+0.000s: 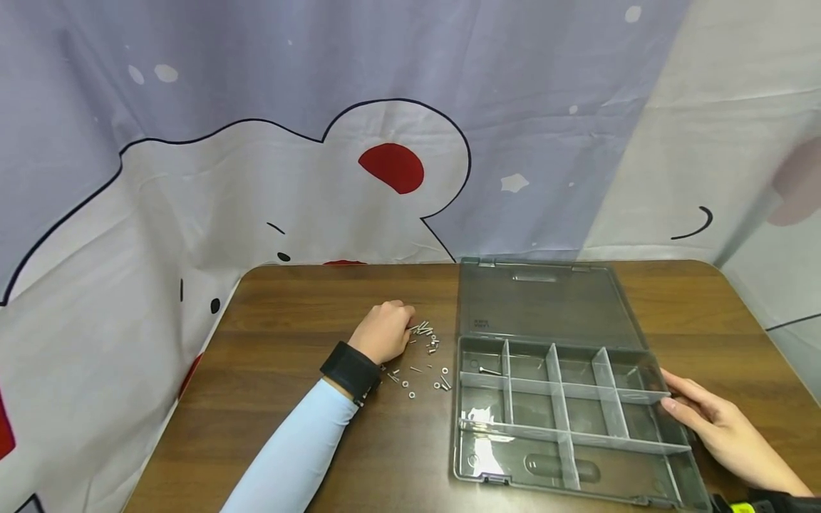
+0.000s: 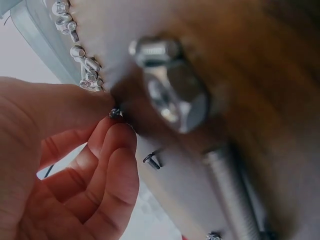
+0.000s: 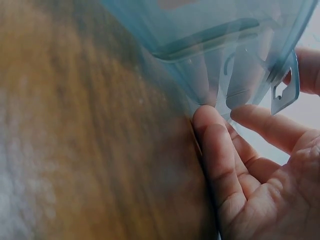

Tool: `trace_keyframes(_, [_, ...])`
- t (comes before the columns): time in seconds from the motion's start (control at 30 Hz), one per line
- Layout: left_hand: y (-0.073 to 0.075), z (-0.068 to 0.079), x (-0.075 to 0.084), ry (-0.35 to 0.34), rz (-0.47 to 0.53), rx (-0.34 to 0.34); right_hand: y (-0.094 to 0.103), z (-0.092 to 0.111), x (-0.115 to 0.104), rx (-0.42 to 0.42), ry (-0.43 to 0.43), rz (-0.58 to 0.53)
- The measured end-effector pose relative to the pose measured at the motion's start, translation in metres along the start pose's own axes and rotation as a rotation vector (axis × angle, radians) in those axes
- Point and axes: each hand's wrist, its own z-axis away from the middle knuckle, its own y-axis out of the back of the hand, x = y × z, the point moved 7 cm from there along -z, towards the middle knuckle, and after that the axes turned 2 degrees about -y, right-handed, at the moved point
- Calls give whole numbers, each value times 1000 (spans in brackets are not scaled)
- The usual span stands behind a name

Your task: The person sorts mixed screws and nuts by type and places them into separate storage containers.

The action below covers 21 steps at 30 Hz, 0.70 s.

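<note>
In the head view, a grey transparent organizer box [image 1: 526, 429] is set on the wooden bench [image 1: 288, 306], its lid [image 1: 545, 306] laid open at the far side. One long screw [image 1: 490, 371] is held in the far-left compartment. Loose screws [image 1: 421, 329] and nuts [image 1: 412, 395] are scattered left of the box, and the left hand [image 1: 381, 333] is lowered among them. The box's right side is touched by the right hand [image 1: 721, 427]. The bench is backed by a printed cloth [image 1: 256, 192].

In the left wrist view, a small screw [image 2: 114, 113] is pinched by the left grip, between thumb and fingertip. A hex nut [image 2: 187, 100] and a threaded shank [image 2: 227, 190] are seen large and blurred nearby.

In the right wrist view, the right grip is seen loosely spread, its fingertips rested against the box, near a latch [image 3: 286, 95]
</note>
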Motion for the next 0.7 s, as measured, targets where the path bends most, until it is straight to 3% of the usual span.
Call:
trace_keyframes(0.17, [-1,0,-1,-3,4,1,0,0,1,-2,-1,-6])
trace_keyframes(0.4, [9,3,1,-28,8,70,-1,-2,0,-3,-1,-12])
trace_keyframes(0.7, [41,14,41,-150,28,197,-2,0,4,-26,-29,14])
